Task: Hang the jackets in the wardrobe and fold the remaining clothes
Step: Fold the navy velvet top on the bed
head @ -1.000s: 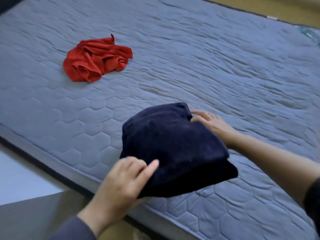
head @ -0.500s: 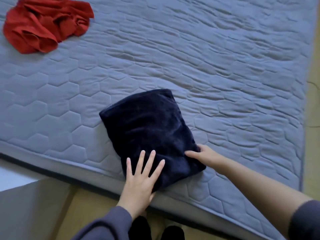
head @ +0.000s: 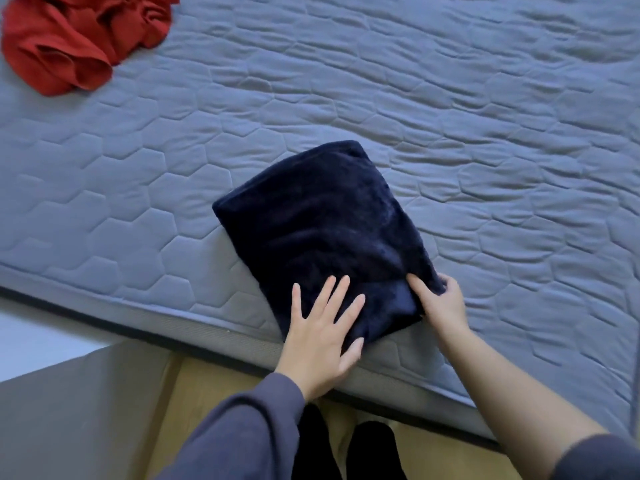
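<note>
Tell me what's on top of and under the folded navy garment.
The left hand presses flat on the near end of the navy garment; the right hand pinches its near right corner. It lies on the grey mattress; anything between them is hidden.

Open quilted bed [head: 467, 98] stretches to the right of and beyond the folded navy garment [head: 322, 230], which sits at the near edge. The left hand [head: 322, 337] lies flat on the garment's near end and the right hand [head: 440, 303] pinches its near right corner. The crumpled red garment [head: 69, 39] blocks the far left corner, well apart, with bare mattress between.
</note>
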`<state>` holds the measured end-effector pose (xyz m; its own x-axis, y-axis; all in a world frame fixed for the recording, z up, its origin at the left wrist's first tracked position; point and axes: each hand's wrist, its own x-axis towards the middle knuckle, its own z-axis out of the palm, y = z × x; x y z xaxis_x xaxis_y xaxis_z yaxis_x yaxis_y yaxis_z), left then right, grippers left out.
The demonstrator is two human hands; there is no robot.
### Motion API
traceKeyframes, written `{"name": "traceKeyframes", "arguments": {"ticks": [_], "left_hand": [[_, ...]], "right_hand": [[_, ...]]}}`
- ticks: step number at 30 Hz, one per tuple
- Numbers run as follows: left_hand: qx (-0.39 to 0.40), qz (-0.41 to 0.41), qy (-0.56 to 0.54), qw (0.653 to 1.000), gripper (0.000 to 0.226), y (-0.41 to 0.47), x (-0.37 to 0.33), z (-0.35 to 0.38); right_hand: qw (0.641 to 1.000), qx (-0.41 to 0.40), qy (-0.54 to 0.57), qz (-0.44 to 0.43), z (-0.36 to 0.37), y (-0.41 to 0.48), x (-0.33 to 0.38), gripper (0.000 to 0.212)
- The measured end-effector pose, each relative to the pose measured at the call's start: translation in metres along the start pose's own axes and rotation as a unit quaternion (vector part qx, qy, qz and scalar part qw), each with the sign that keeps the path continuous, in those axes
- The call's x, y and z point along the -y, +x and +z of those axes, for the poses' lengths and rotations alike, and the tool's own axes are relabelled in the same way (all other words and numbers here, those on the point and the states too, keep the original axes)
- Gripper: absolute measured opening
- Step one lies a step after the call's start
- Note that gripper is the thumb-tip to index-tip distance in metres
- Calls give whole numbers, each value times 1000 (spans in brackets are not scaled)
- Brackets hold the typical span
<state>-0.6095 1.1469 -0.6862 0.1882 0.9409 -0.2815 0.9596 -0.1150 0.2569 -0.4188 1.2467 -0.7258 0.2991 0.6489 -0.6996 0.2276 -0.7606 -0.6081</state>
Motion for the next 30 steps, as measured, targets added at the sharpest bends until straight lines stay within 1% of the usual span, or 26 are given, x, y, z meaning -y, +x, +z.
{"name": "traceKeyframes", "arguments": {"ticks": [1, 2, 3, 5, 6, 8, 10, 12, 14, 15, 16, 18, 20, 22, 23, 24, 25, 27, 29, 30], "left_hand": [[-17, -7, -6, 1000, 61, 6, 9, -7], [-30, -20, -4, 999, 61, 19, 21, -15], [-46, -37, 3, 998, 61, 36, 34, -24], [-56, -73, 29, 995, 63, 79, 60, -43], [-39, -86, 41, 995, 64, 99, 71, -51], [8, -96, 64, 993, 67, 132, 87, -51], [50, -93, 86, 991, 69, 150, 99, -40], [77, -92, 99, 988, 72, 163, 113, -30], [84, -110, 78, 987, 78, 178, 129, -30], [87, -135, 42, 986, 81, 187, 139, -34], [90, -167, -17, 982, 83, 196, 149, -40], [105, -219, -127, 962, 81, 208, 171, -52], [134, -225, -188, 947, 67, 213, 186, -61], [185, -199, -268, 924, 50, 208, 189, -66], [208, -191, -316, 906, 46, 203, 189, -66], [233, -194, -359, 883, 46, 197, 188, -66], [254, -206, -389, 861, 49, 191, 189, -67], [285, -228, -420, 831, 61, 183, 192, -67], [298, -255, -447, 804, 68, 176, 192, -67], [290, -269, -454, 798, 68, 172, 191, -68]], "right_hand": [[999, -42, 28, 14, 1, -9, -5, 58], [994, -78, 59, 46, 4, -17, -12, 64], [987, -91, 91, 94, 8, -25, -19, 70], [964, -67, 168, 197, 21, -41, -29, 77], [949, -46, 204, 237, 29, -45, -29, 73], [921, -18, 266, 284, 44, -45, -25, 61], [913, -23, 295, 281, 55, -39, -23, 52], [923, -64, 280, 256, 61, -27, -22, 48], [932, -110, 258, 232, 61, -15, -20, 46], [933, -121, 253, 226, 60, -9, -18, 44], [931, -130, 255, 224, 60, -5, -16, 42], [933, -134, 252, 221, 61, 0, -19, 46], [942, -108, 228, 219, 58, -5, -25, 61], [944, -41, 230, 232, 51, -20, -30, 89], [937, 7, 252, 243, 47, -29, -33, 97], [925, 54, 280, 251, 44, -39, -35, 95], [914, 101, 302, 252, 42, -48, -39, 89], [905, 171, 321, 222, 40, -58, -48, 82], [910, 198, 317, 177, 40, -59, -53, 87], [917, 201, 312, 149, 41, -58, -51, 88]]}}
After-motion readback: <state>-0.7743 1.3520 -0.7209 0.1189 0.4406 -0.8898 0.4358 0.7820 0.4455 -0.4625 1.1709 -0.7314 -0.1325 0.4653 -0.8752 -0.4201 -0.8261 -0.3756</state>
